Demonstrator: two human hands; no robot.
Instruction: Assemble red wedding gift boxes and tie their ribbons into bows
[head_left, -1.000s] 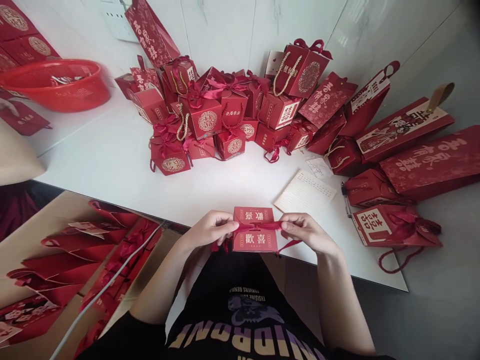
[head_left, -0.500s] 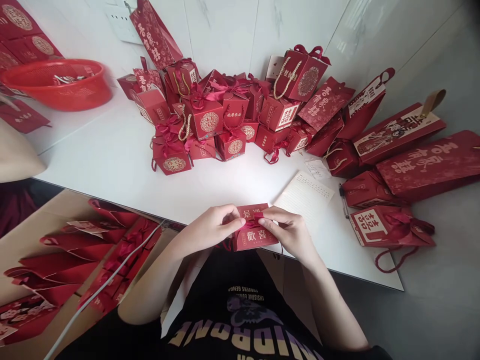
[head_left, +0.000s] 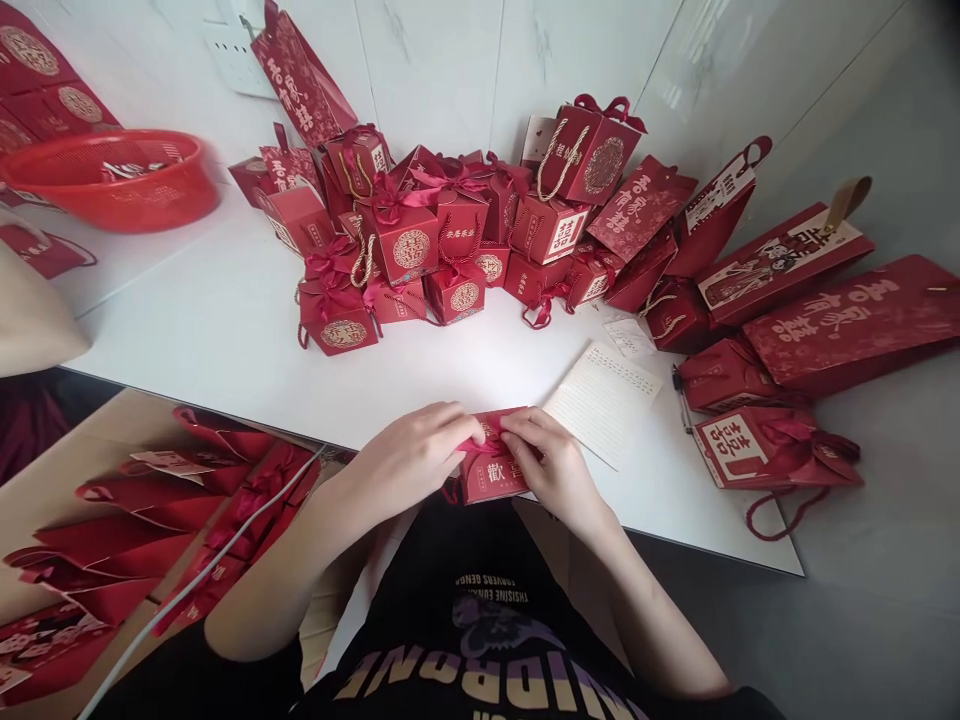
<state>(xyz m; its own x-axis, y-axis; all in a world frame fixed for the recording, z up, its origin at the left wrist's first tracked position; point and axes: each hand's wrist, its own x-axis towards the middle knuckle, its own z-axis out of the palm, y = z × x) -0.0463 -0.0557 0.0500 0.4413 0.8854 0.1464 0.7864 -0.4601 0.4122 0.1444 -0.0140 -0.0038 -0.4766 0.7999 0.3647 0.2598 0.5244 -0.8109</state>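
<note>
A small red gift box [head_left: 491, 478] with white characters lies at the front edge of the table, right before my body. Over its top my left hand [head_left: 427, 445] pinches a dark red ribbon, fingers curled from the left side. My right hand [head_left: 551, 460] closes on the same ribbon from the right, its thumb and fingertips pressed together on the box. Both hands hide most of the ribbon and part of the box's lettering.
Red gift boxes [head_left: 405, 245] with bows are piled along the wall. A lined notepad [head_left: 604, 400] and a pen [head_left: 682, 398] lie to the right. At left stand a red plastic basket [head_left: 161, 205] and, lower, a carton of red bags [head_left: 135, 535]. Another person's arm [head_left: 34, 310] shows at far left.
My right hand has shifted left across the box, covering more of its lettering. My left hand has rolled over, with its back now turned up. The view has moved slightly.
</note>
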